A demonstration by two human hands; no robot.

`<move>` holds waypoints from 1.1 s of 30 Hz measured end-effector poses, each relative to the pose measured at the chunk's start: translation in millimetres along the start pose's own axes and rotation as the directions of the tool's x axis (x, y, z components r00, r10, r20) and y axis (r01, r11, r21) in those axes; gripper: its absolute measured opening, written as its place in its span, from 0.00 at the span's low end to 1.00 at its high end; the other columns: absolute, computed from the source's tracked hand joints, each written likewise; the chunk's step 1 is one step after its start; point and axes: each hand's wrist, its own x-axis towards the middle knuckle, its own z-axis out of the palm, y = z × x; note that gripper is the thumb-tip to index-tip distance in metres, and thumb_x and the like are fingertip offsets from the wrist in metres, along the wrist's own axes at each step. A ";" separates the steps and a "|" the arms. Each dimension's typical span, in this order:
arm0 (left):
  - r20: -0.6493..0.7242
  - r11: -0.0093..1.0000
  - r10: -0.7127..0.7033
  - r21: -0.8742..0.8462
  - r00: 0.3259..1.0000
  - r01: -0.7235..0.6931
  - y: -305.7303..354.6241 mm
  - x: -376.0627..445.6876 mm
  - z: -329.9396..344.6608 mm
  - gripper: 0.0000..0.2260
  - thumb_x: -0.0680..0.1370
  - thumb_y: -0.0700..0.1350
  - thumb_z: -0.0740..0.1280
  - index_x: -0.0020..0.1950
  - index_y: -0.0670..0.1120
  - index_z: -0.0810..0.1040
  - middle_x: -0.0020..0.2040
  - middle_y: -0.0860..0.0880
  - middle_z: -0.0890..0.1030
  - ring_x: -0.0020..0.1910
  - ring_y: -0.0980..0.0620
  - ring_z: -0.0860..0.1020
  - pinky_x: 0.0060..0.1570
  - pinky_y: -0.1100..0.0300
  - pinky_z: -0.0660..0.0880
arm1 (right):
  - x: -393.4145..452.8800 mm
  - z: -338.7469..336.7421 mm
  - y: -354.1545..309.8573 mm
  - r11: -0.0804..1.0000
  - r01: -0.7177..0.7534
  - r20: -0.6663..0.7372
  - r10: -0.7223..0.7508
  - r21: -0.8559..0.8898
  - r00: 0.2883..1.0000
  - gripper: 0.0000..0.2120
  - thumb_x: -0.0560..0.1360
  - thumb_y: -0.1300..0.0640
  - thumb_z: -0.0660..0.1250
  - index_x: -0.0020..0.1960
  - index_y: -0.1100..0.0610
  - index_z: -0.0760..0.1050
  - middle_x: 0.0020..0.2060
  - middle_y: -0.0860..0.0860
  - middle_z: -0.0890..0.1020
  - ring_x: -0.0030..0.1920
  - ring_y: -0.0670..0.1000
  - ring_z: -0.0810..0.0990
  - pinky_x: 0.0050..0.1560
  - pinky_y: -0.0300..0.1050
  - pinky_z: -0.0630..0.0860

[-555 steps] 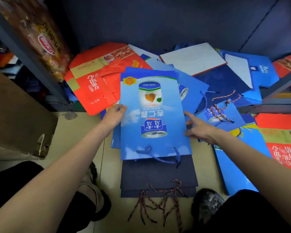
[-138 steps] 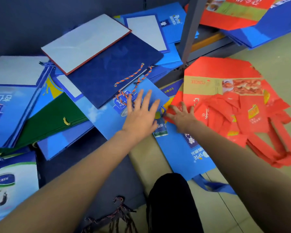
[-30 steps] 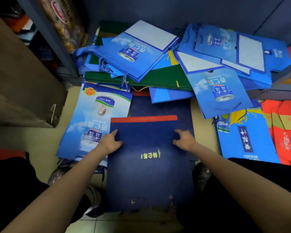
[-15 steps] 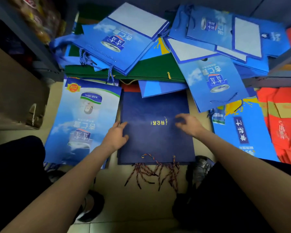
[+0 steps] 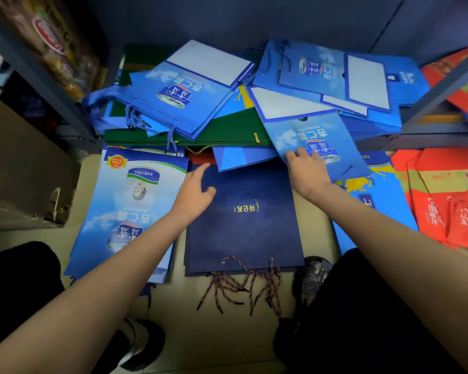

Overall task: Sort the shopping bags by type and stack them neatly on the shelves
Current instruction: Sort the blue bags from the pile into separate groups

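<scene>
A stack of navy bags [image 5: 243,233] with gold lettering lies flat on the floor in front of me, rope handles toward me. My left hand [image 5: 196,193] hovers open over its left edge, fingers spread. My right hand [image 5: 307,168] rests with its fingers on the lower edge of a light blue can-print bag [image 5: 316,141] beyond the navy stack; whether it grips is unclear. A taller pile of light blue can-print bags [image 5: 135,209] lies to the left. Green bags [image 5: 227,130] sit under more blue bags [image 5: 189,87] at the back.
Red bags [image 5: 443,195] lie on the floor at right, next to a blue and yellow bag [image 5: 373,201]. A grey shelf post [image 5: 38,74] rises at left, another [image 5: 443,87] at right. A cardboard box [image 5: 19,179] stands at left. My feet flank the navy stack.
Both hands have left the navy bag, which now lies on the stack. My right hand has reached forward to the light blue bag; my left hand has lifted and opened.
</scene>
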 end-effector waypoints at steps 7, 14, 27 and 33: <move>0.364 0.633 -0.255 -0.638 0.896 0.439 30.5 -21.2 -4.7 0.30 0.80 0.44 0.61 0.76 0.56 0.49 0.64 0.40 0.74 0.39 0.52 0.77 0.36 0.58 0.75 | -58.9 -19.4 -75.4 0.773 0.378 0.108 -0.493 0.510 0.863 0.23 0.75 0.46 0.66 0.65 0.56 0.70 0.61 0.57 0.73 0.62 0.58 0.71 0.62 0.54 0.69; 0.424 0.735 -0.174 -0.545 0.889 0.404 20.1 -28.6 -7.1 0.34 0.78 0.31 0.60 0.74 0.61 0.55 0.51 0.49 0.80 0.45 0.50 0.80 0.49 0.53 0.77 | -32.8 18.2 20.5 0.737 -0.263 0.225 0.153 0.622 0.962 0.38 0.72 0.49 0.71 0.74 0.57 0.55 0.70 0.61 0.63 0.69 0.60 0.64 0.69 0.52 0.63; 0.302 0.926 -0.078 -0.331 0.950 0.182 72.1 -16.3 5.3 0.29 0.79 0.36 0.60 0.75 0.54 0.54 0.50 0.50 0.76 0.49 0.49 0.76 0.44 0.61 0.74 | -20.8 -112.4 94.6 0.758 -0.003 -0.287 0.251 0.652 0.925 0.17 0.72 0.67 0.63 0.60 0.56 0.72 0.43 0.51 0.78 0.46 0.54 0.72 0.46 0.43 0.69; 0.250 0.959 0.091 -0.284 0.964 -0.017 147.7 -11.1 50.6 0.30 0.77 0.35 0.59 0.75 0.56 0.56 0.52 0.48 0.75 0.48 0.49 0.72 0.48 0.54 0.75 | -72.8 -131.9 142.8 0.973 0.209 -0.234 -0.182 0.095 0.955 0.18 0.71 0.64 0.62 0.61 0.55 0.71 0.50 0.56 0.77 0.50 0.59 0.76 0.42 0.47 0.68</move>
